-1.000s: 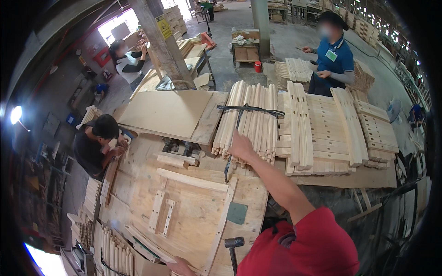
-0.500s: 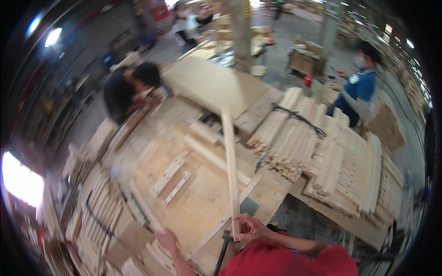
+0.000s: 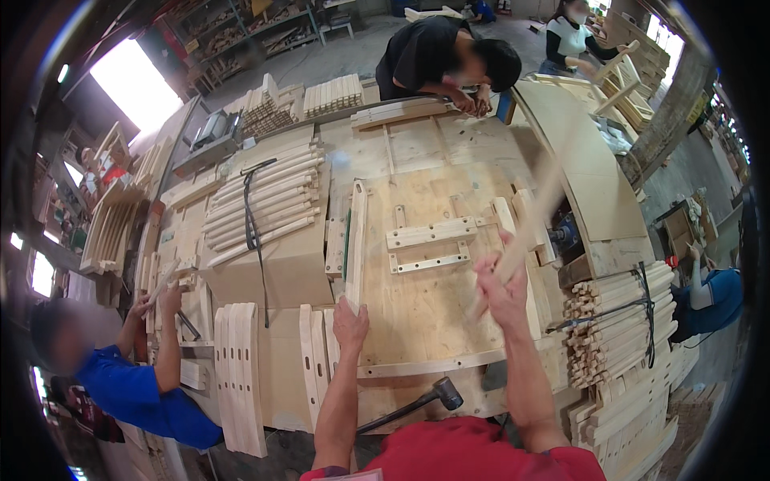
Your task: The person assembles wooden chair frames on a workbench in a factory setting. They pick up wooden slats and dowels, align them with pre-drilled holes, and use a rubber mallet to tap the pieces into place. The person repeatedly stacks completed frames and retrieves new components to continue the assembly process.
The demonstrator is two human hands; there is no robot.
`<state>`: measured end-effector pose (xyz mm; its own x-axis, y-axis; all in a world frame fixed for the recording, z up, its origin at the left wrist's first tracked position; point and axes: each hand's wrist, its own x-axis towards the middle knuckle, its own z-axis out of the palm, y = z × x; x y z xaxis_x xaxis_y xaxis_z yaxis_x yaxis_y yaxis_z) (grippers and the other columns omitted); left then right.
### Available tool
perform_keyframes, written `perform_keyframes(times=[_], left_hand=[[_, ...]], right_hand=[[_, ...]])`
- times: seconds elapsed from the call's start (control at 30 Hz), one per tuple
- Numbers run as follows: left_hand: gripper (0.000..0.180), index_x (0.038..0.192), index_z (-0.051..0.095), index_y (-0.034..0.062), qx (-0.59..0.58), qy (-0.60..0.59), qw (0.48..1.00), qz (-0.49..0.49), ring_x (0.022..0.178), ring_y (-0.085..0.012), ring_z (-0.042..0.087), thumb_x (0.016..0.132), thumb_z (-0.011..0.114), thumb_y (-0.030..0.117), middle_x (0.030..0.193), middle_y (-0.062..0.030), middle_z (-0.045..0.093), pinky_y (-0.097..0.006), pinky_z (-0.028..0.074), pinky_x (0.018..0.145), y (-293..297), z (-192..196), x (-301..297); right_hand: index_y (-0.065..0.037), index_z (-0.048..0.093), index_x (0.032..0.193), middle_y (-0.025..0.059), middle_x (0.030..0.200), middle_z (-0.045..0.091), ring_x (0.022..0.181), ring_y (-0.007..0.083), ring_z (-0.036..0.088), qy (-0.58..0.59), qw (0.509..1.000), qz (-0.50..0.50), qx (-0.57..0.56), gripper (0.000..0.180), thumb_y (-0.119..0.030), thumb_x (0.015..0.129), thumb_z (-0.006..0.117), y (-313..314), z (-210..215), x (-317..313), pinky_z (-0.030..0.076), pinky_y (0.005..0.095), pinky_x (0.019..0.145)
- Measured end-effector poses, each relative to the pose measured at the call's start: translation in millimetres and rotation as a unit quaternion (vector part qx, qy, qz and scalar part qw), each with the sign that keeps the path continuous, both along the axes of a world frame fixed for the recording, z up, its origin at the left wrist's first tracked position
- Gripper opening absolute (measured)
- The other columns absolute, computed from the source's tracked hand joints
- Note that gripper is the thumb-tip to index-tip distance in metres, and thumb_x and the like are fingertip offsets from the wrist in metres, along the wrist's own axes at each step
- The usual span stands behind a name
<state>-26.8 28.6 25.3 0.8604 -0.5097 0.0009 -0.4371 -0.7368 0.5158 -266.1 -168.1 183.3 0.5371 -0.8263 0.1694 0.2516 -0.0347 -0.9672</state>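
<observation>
My left hand [image 3: 350,324] is closed around the near end of a long pale wooden bar [image 3: 355,248], which lies along the left side of the plywood board [image 3: 409,325]. In my right hand [image 3: 507,298] is a wooden stick [image 3: 542,200], raised over the board's right side and tilted away to the upper right. Both the stick and that hand's fingers are smeared by motion. Between my hands, a wide slat with holes [image 3: 431,233] and a narrower drilled strip [image 3: 431,264] lie on the board. A black mallet [image 3: 445,394] rests near me at the front edge.
Strapped bundles of wooden sticks stand left [image 3: 265,196] and right [image 3: 622,313]. Slotted slats [image 3: 241,377] lie at the near left. One co-worker [image 3: 433,60] bends over the far edge; another in blue [image 3: 152,385] works at left. A cardboard-covered surface [image 3: 589,188] borders the right.
The view has swung left, bringing the left co-worker into sight. My right hand has carried the stick from close to my body out over the board. My left hand still grips the bar.
</observation>
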Motion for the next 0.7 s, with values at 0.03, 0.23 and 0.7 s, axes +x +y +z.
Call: perform_keyframes(times=[0.03, 0.23, 0.7], left_hand=[[0.059, 0.134, 0.05, -0.001, -0.007, 0.0, 1.0, 0.001, 0.109, -0.0454, 0.06, 0.088, 0.069, 0.031, 0.115, -0.0259, 0.062, -0.054, 0.049, 0.091, -1.4, 0.0, -0.5], [0.057, 0.134, 0.049, -0.0004, -0.008, 0.003, 1.0, -0.017, 0.107, -0.045, 0.06, 0.088, 0.07, 0.028, 0.112, -0.0244, 0.061, -0.055, 0.05, 0.087, -12.8, -4.8, -1.4], [0.06, 0.137, 0.048, -0.0009, 0.013, -0.028, 0.999, -0.008, 0.109, -0.0459, 0.059, 0.089, 0.069, 0.028, 0.116, -0.0244, 0.06, -0.054, 0.049, 0.089, -8.4, -8.5, -0.4]], right_hand=[[-0.003, 0.042, 0.15, 0.0105, 0.098, 0.071, 0.091, 0.019, 0.071, 0.09, 0.995, -0.013, -0.046, 0.067, -0.011, 0.091, 0.073, -20.4, 5.5, 1.5, 0.057, 0.034, 0.079], [-0.024, 0.07, 0.13, 0.0108, 0.104, 0.075, 0.101, 0.029, 0.07, 0.368, 0.845, 0.102, -0.375, 0.043, -0.037, 0.089, 0.074, -118.1, -46.4, 12.6, 0.055, 0.0403, 0.086], [-0.012, 0.069, 0.113, 0.0113, 0.099, 0.071, 0.094, 0.0331, 0.067, 0.348, 0.799, 0.18, -0.455, 0.029, -0.02, 0.085, 0.068, -152.7, -152.9, 64.3, 0.049, 0.049, 0.081]])
